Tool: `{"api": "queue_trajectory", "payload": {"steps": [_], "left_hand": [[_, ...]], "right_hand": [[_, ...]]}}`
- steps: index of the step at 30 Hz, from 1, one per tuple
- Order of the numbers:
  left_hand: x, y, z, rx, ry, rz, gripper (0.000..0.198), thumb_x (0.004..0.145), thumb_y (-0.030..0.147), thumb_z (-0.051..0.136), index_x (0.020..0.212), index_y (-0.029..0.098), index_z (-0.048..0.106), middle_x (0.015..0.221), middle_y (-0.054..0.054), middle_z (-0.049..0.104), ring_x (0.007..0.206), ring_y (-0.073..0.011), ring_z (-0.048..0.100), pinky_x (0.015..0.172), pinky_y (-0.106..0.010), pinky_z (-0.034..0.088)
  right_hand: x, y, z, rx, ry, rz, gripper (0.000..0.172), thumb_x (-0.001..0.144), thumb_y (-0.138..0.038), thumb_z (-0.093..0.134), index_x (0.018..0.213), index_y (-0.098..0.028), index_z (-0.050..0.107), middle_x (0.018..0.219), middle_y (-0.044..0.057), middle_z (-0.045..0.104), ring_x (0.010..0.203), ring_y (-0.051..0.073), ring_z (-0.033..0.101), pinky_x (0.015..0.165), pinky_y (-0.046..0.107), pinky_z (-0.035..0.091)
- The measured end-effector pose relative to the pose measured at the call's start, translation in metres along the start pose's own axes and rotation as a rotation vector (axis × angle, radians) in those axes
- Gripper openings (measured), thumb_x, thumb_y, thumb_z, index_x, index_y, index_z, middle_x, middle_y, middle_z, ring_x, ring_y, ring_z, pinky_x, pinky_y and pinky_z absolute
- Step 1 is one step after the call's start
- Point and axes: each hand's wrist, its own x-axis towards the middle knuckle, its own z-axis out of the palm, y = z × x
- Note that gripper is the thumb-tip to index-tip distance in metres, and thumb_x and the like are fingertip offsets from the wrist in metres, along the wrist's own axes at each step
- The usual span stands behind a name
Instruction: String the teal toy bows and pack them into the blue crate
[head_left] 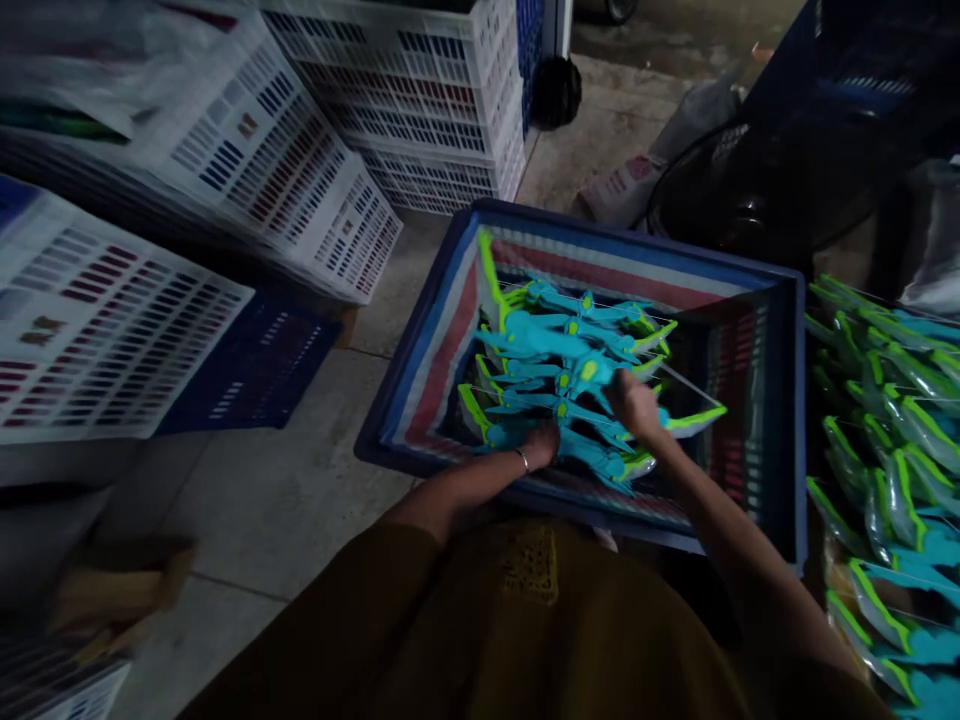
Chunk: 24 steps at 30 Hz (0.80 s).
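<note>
A toy bow (551, 340) in turquoise with lime-green limb tips lies slanted above the others, somewhat blurred. My right hand (636, 402) is closed round its turquoise body near the right end. Lower down, my left hand (544, 440) reaches among the nearest turquoise bows (592, 452) and touches them; its fingers are mostly hidden. Several bows lie stacked in rows inside a large dark blue crate (405, 455). A striped red, white and blue sheet (442, 385) lines the crate's walls.
More green-tipped bows (900, 440) are piled right of the crate. White slotted crates (420, 95) stand stacked at the back left, with another white crate (105, 320) on a blue one (247, 365). Behind the crate is a dark round object (750, 190) beside bags (619, 190).
</note>
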Motion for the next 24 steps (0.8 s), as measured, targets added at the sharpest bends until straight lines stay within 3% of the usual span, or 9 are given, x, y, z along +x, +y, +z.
{"api": "queue_trajectory", "payload": {"steps": [2,4,6,9,13,16,20,22,24], "left_hand": [[-0.002,-0.005,0.002,0.003,0.003,0.03,0.043,0.097,0.032,0.075,0.136,0.016,0.064,0.153,-0.014,0.055,0.139,-0.0327,0.055,0.112,-0.054,0.056],[-0.003,-0.009,0.005,0.01,0.0,0.046,0.039,0.098,0.032,0.074,0.132,0.016,0.066,0.152,-0.014,0.056,0.141,-0.0331,0.054,0.114,-0.055,0.055],[-0.002,-0.012,0.008,0.018,-0.001,0.062,0.039,0.098,0.032,0.074,0.133,0.015,0.065,0.15,-0.014,0.057,0.141,-0.033,0.054,0.113,-0.055,0.055],[-0.002,-0.012,0.011,0.021,-0.001,0.077,0.04,0.098,0.029,0.074,0.133,0.014,0.063,0.143,-0.014,0.061,0.136,-0.0316,0.057,0.109,-0.051,0.057],[-0.008,-0.011,0.007,-0.008,0.034,0.047,0.052,0.09,0.023,0.081,0.135,0.011,0.059,0.148,-0.021,0.055,0.131,-0.0317,0.06,0.101,-0.042,0.06],[-0.015,-0.009,-0.001,-0.036,0.075,0.005,0.079,0.085,0.025,0.088,0.151,0.012,0.047,0.16,-0.025,0.045,0.135,-0.0341,0.058,0.101,-0.039,0.06],[-0.017,-0.008,-0.01,-0.042,0.089,-0.023,0.122,0.078,0.028,0.094,0.172,0.016,0.015,0.18,-0.027,0.009,0.148,-0.039,0.05,0.109,-0.041,0.058],[-0.012,-0.009,-0.013,-0.029,0.068,-0.044,0.132,0.075,0.029,0.096,0.173,0.017,0.01,0.182,-0.024,-0.005,0.151,-0.0408,0.047,0.111,-0.042,0.058],[-0.006,-0.01,-0.016,-0.008,0.041,-0.064,0.133,0.072,0.03,0.098,0.173,0.016,0.012,0.182,-0.023,-0.006,0.152,-0.0412,0.046,0.113,-0.042,0.057]], "right_hand": [[0.005,-0.033,0.037,-0.031,-0.183,-0.034,0.028,0.109,-0.036,0.058,0.119,-0.011,0.061,0.108,0.016,0.071,0.1,0.025,0.064,0.081,0.029,0.04],[0.009,-0.055,0.072,-0.024,-0.269,-0.057,0.021,0.108,-0.028,0.058,0.119,-0.011,0.062,0.115,0.017,0.071,0.107,0.025,0.062,0.087,0.031,0.039],[0.013,-0.064,0.1,-0.012,-0.312,-0.056,0.019,0.107,-0.02,0.053,0.12,-0.011,0.063,0.12,0.018,0.069,0.113,0.027,0.059,0.092,0.033,0.038],[0.016,-0.062,0.125,-0.004,-0.366,-0.043,0.028,0.105,-0.011,0.044,0.126,-0.01,0.063,0.124,0.02,0.067,0.118,0.029,0.056,0.098,0.037,0.036],[0.013,-0.059,0.136,-0.015,-0.42,-0.018,0.034,0.105,-0.011,0.042,0.132,-0.008,0.061,0.126,0.023,0.063,0.12,0.032,0.053,0.101,0.04,0.038],[0.006,-0.061,0.134,-0.023,-0.452,-0.022,0.035,0.107,-0.012,0.038,0.132,-0.009,0.062,0.127,0.023,0.061,0.12,0.031,0.052,0.102,0.041,0.04],[0.0,-0.064,0.126,-0.018,-0.466,-0.029,0.037,0.108,-0.012,0.034,0.133,-0.009,0.061,0.13,0.024,0.059,0.124,0.031,0.05,0.104,0.041,0.042],[0.002,-0.064,0.122,0.001,-0.47,-0.04,0.038,0.108,-0.012,0.034,0.135,-0.009,0.061,0.132,0.024,0.058,0.125,0.031,0.049,0.105,0.041,0.042],[0.006,-0.064,0.117,0.029,-0.477,-0.051,0.039,0.107,-0.011,0.035,0.136,-0.009,0.061,0.133,0.024,0.058,0.127,0.032,0.049,0.106,0.043,0.043]]}}
